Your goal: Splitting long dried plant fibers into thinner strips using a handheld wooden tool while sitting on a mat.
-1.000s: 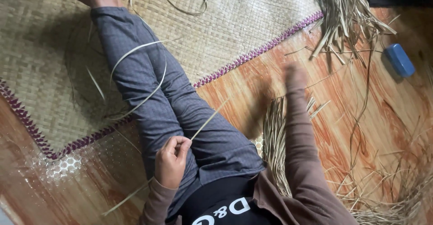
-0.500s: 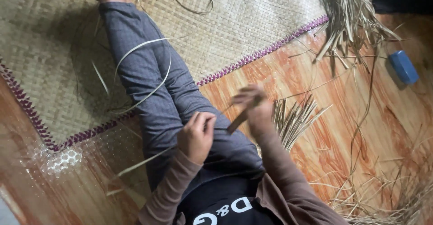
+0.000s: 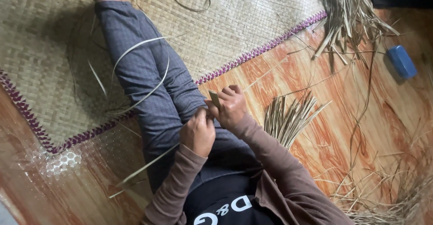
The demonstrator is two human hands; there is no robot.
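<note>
I sit on the floor with my legs in grey trousers stretched over a woven straw mat. My right hand is closed on a short flat dried leaf strip above my thigh. My left hand is right beside it, fingers pinched on the lower end of the same strip. Long pale strips curl across my legs. A small bundle of cut strips lies on the floor just right of my right hand.
A pile of dried leaves lies at the top right, and more loose straw at the bottom right. A blue block rests on the orange wood-patterned floor. The mat has a purple edge.
My right hand came back from the bundle on the floor to my lap, carrying a strip. It now meets my left hand over my thigh.
</note>
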